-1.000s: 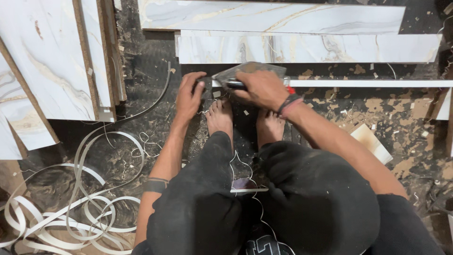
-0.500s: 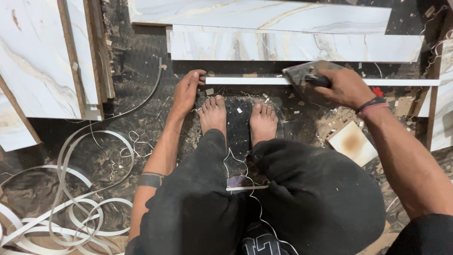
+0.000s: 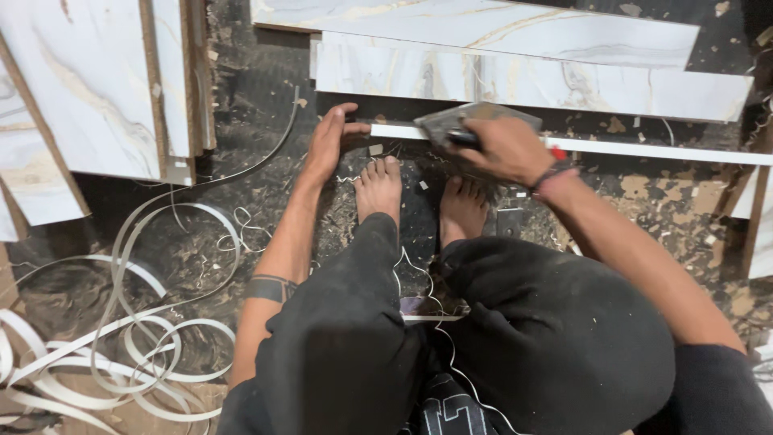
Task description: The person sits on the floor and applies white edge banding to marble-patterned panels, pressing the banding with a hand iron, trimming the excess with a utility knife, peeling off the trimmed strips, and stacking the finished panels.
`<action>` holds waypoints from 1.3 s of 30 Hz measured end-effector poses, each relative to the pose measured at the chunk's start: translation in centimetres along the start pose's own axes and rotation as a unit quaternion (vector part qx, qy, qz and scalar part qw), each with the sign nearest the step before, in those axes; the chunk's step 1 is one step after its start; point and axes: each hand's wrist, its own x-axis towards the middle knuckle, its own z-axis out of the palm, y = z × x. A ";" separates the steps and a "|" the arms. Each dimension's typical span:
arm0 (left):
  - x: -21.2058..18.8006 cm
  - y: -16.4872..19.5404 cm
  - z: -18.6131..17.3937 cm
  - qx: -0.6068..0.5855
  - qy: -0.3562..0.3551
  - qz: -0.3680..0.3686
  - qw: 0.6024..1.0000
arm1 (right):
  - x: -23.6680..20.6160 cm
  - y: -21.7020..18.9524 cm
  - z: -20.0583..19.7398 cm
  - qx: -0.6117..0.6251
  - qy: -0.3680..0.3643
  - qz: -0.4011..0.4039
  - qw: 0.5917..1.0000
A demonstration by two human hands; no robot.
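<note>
Head view, person squatting on a littered floor [image 3: 660, 193], bare feet [image 3: 419, 197] just behind a long white strip [image 3: 644, 150] that lies flat and runs left to right.

Containers: none seen; nothing is held in a box, tray or bin. Loose material lies straight on the floor.

Right hand [image 3: 503, 149]: clenched around the dark handle of a flat grey metal blade [image 3: 475, 119]. The blade sits on top of the strip, near its left third, tilted with its far edge toward the boards. The strip passes under the blade and hand and comes out to the right, reaching the frame edge. A red piece shows just beside the wrist; what it belongs to cannot be told.

Left hand [image 3: 330, 145]: not gripping, fingers spread and pressed flat on the floor, fingertips touching the left end of the strip. The blade is near, to its right, the two hands apart.

Surroundings: marble-pattern boards [image 3: 523, 76] lie beyond the strip, more boards [image 3: 72, 105] at upper left. Curled white trimmings [image 3: 121, 338] are heaped at lower left, well apart from both hands. Shavings and chips are scattered about the feet.
</note>
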 end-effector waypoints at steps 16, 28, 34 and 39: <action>-2.0 4.0 2.9 0.257 0.126 0.161 0.944 | 3.9 -7.0 0.4 0.020 0.051 -0.049 0.997; -2.0 8.5 5.7 0.543 -0.058 0.323 0.773 | -9.4 11.3 -2.2 0.084 0.141 0.069 0.984; -2.1 8.0 6.1 0.548 -0.072 0.316 0.771 | -19.0 19.5 0.9 0.184 0.224 0.218 0.932; -2.4 7.9 6.9 0.545 -0.066 0.306 0.778 | -26.4 20.7 8.3 0.284 0.334 0.366 0.821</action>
